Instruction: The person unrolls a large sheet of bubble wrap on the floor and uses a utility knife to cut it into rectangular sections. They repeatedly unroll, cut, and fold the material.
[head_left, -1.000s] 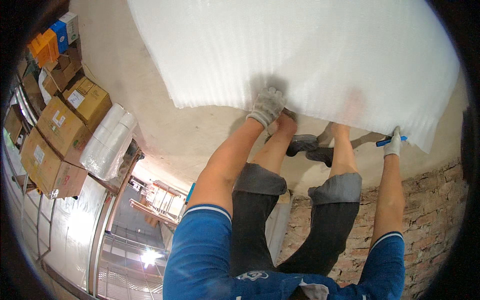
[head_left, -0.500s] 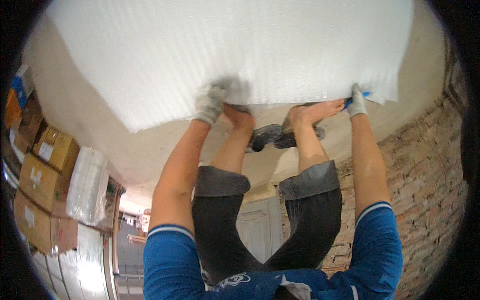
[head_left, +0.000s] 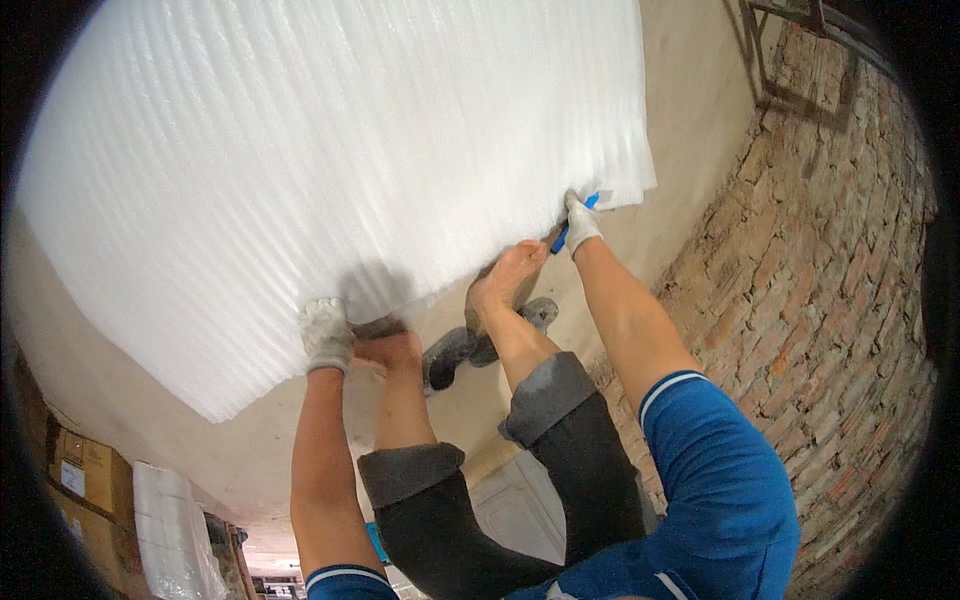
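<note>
A large white foam sheet (head_left: 330, 150) with a ribbed surface lies spread on the floor in front of me. My left hand (head_left: 327, 335), in a pale work glove, has its fingers curled at the sheet's near edge, beside my left foot. Gloved as well, my right hand (head_left: 580, 225) is closed round a blue utility knife (head_left: 591, 201). The knife is at the near edge, close to the sheet's right corner. My bare right foot (head_left: 518, 265) stands just left of that hand, by the edge.
Dark slippers (head_left: 450, 355) lie on the floor between my feet. A rough brick wall (head_left: 800, 330) rises on the right. At the lower left are cardboard boxes (head_left: 95, 475) and a plastic-wrapped white bundle (head_left: 170, 525). A metal frame (head_left: 765, 60) stands at the far right.
My view has turned and shifted right, so more brick wall shows and fewer boxes. Both hands remain at the sheet's near edge, the knife still in the right one.
</note>
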